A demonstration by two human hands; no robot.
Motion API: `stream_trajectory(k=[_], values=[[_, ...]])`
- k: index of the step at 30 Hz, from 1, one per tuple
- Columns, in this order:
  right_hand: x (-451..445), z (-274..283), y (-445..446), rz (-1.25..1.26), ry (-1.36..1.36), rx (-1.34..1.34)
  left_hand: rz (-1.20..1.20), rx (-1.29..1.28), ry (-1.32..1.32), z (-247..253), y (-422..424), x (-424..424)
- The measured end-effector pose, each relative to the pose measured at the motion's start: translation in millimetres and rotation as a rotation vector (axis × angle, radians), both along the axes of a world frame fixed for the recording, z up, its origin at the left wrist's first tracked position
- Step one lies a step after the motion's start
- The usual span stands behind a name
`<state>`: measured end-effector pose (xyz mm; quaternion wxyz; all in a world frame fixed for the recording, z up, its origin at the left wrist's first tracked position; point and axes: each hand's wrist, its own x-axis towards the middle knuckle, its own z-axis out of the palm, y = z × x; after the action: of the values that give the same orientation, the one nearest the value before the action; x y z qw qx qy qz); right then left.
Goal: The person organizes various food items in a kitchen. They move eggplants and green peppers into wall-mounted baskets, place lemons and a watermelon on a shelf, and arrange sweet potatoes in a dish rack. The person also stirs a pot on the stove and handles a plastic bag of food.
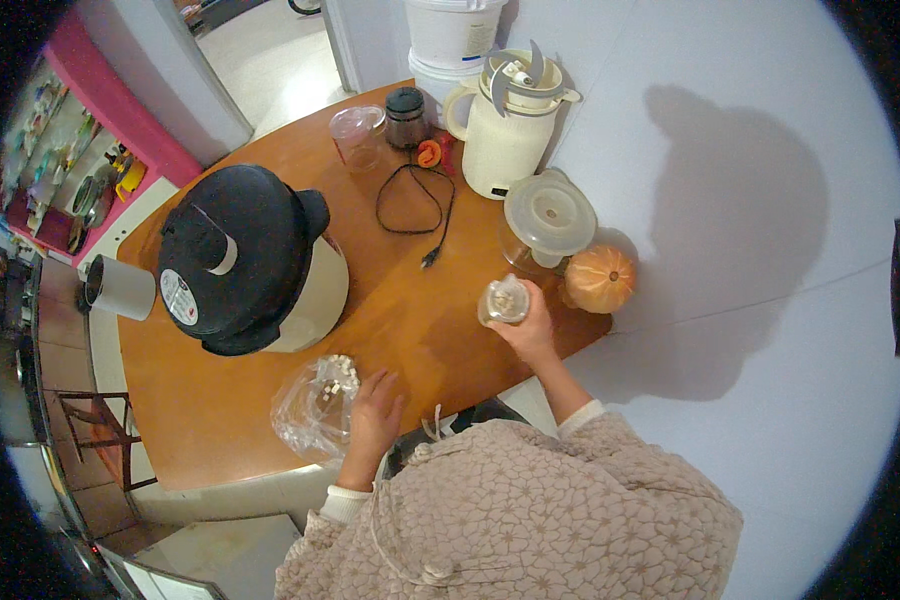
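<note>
My right hand (529, 322) grips a small clear jar (504, 299) with pale pieces inside, above the table's right part. Beside it are an orange pumpkin (602, 279) and a clear container with a translucent lid (549, 214). My left hand (376, 411) is at the right side of a clear plastic bag (307, 420), fingers apart, with nothing seen in its grasp. Small white cubes (339, 379) lie in or on the bag near its top; which of the two I cannot tell.
On the wooden table (217, 420) stand a large cooker with a black lid (232, 247), a cream jug with blades on top (506, 142), a black-lidded jar (406, 120) and a clear plastic jar (358, 139). A black cable (401, 231) lies coiled mid-table. A pale wall borders the right side.
</note>
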<state>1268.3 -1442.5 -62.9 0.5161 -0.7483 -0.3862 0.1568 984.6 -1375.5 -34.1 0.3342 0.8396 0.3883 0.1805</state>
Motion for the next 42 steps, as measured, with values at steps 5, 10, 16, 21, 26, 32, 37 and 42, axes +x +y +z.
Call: stream_trajectory(k=[5, 10, 16, 21, 26, 32, 37, 42], values=[[11, 2, -54, -0.117, 0.025, -0.129, -0.010, -0.001, 0.058, -5, 1, 3], [19, -14, -67, -0.242, 0.029, -0.069, -0.034, -0.050, 0.027, -3, 2, 9], [25, -29, -68, -0.165, 0.019, 0.011, -0.025, 0.014, 0.047, -7, 2, 8], [13, -13, -94, -0.182, 0.141, -0.038, 0.047, 0.004, -0.024, -8, 3, -1], [-7, 18, -120, -0.139, -0.026, -0.308, 0.154, -0.011, -0.007, -14, 4, -23], [-30, 42, -76, 0.201, -0.051, -0.220, 0.440, 0.276, 0.300, -5, 1, -50], [-52, 30, -15, 0.419, 0.019, -0.266, 0.643, 0.073, 0.612, -12, -1, -79], [-93, 8, 52, 0.757, 0.018, -0.248, 0.721, 0.053, 0.507, -30, -16, -100]])
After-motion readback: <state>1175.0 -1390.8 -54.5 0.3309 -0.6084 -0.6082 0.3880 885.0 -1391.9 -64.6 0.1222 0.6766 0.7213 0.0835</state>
